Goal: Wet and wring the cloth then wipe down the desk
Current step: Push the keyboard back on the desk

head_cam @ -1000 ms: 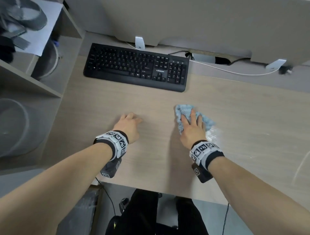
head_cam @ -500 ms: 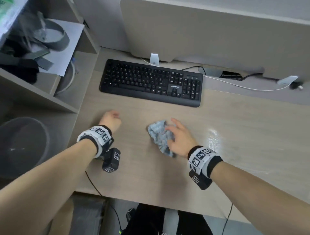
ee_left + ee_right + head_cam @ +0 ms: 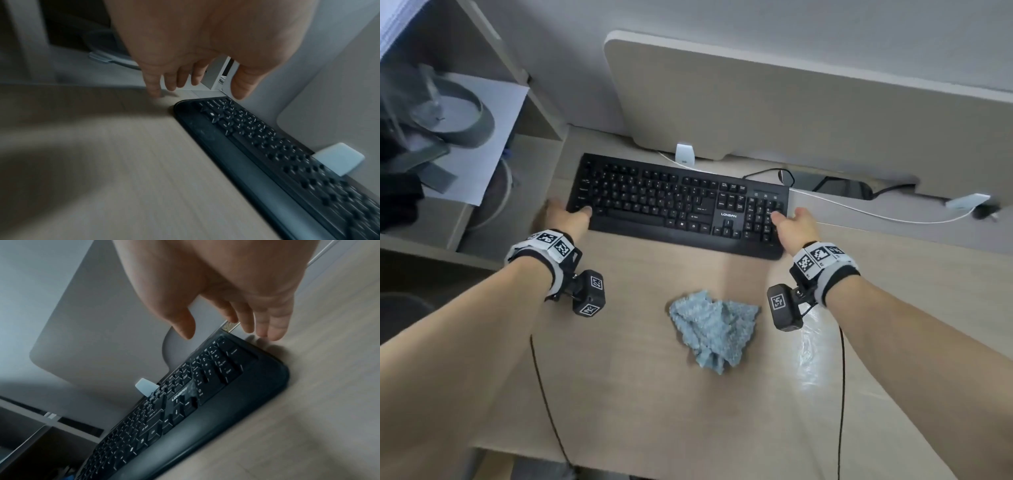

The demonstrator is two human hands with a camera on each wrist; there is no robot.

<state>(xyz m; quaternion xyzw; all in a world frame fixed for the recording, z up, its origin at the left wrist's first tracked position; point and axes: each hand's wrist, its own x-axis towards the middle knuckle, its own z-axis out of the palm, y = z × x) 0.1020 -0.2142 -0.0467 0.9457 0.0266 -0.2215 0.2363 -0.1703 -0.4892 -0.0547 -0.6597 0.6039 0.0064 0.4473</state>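
Note:
A crumpled blue-grey cloth (image 3: 714,330) lies loose on the light wooden desk (image 3: 640,394), with no hand on it. A black keyboard (image 3: 681,205) sits behind it. My left hand (image 3: 566,213) is at the keyboard's left end, thumb over the corner keys (image 3: 218,112) and fingers (image 3: 156,84) down beside it on the desk. My right hand (image 3: 791,219) straddles the right end the same way, thumb above the number pad (image 3: 218,366) and fingers (image 3: 273,327) by the edge. Both hands are open and hold nothing.
A wet streak (image 3: 815,353) shines on the desk right of the cloth. A shelf unit (image 3: 465,144) with paper and grey items stands at the left. A partition panel (image 3: 791,113) rises behind the keyboard, and a white cable (image 3: 859,213) runs along its foot.
My right hand let go of the cloth, which stays on the desk. Both hands moved forward to the two ends of the keyboard.

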